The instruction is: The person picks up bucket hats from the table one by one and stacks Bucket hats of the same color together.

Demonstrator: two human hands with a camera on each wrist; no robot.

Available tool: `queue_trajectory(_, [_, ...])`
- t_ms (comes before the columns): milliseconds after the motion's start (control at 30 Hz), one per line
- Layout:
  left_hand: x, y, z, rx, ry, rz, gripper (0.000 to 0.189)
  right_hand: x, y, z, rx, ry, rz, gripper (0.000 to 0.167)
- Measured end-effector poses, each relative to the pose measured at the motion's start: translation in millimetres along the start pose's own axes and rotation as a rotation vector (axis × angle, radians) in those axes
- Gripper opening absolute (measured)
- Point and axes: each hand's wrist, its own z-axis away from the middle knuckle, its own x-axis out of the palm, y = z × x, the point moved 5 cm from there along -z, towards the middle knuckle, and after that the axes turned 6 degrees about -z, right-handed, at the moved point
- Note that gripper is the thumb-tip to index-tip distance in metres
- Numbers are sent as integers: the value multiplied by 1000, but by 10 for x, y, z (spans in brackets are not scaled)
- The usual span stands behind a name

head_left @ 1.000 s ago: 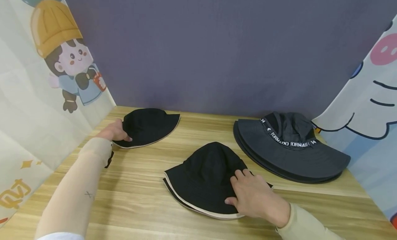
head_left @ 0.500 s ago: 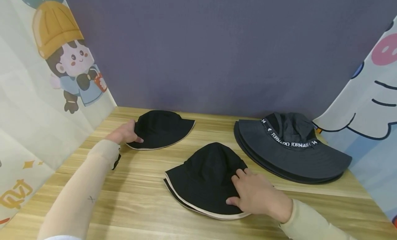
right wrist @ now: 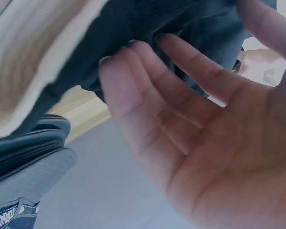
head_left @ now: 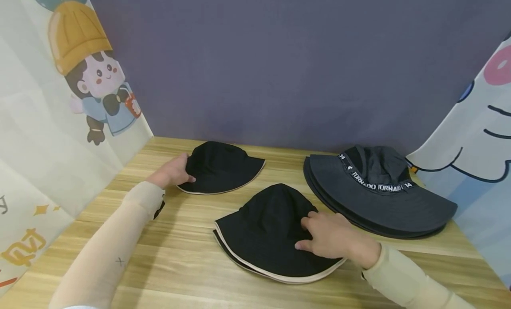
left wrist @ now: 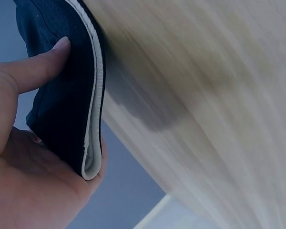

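Note:
At the back left, my left hand [head_left: 172,171] grips the left end of a black bucket hat [head_left: 223,169] with pale edging. In the left wrist view the thumb lies on the dark cloth [left wrist: 62,105] and the fingers pass beneath the folded, cream-trimmed brim. Nearer the front sits a second black bucket hat [head_left: 271,229], with another brim edge showing just under its own. My right hand [head_left: 331,235] touches its right side, thumb and fingers spread. Seen from the right wrist, those fingers [right wrist: 181,95] are extended, with their tips against the dark fabric.
Dark grey wide-brimmed hats [head_left: 379,202] with a lettered band are stacked at the right, close behind my right hand. All lie on a wood-grain table [head_left: 179,255]. A purple-grey panel [head_left: 279,69] closes the back, and printed cartoon sheets flank both sides.
My left hand has carried its bucket hat rightward along the back. My right hand has shifted slightly up the front hat, so more of the brim's right end shows.

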Motion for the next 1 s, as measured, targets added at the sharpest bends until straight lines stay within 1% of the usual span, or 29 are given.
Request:
queue_trajectory(200, [22, 121, -1, 29, 36, -9, 80, -52, 65, -56, 5, 9, -104, 29])
queue_trajectory(367, [44, 186, -14, 58, 67, -26, 78, -111, 111, -108, -18, 37, -156, 23])
queue_trajectory(467, [53, 230, -17, 65, 81, -31, 77, -157, 145, -142, -33, 69, -156, 22])
queue_trajectory(633, [69, 293, -25, 84, 85, -22, 80, -228, 217, -182, -33, 130, -141, 22])
queue_trajectory(867, [57, 344, -27, 90, 100, -12, 81, -339, 308, -263, -48, 199, -186, 20])
queue_trajectory(1000, [61, 386, -36, 117, 124, -24, 79, -406, 400, -355, -42, 236, -200, 18])
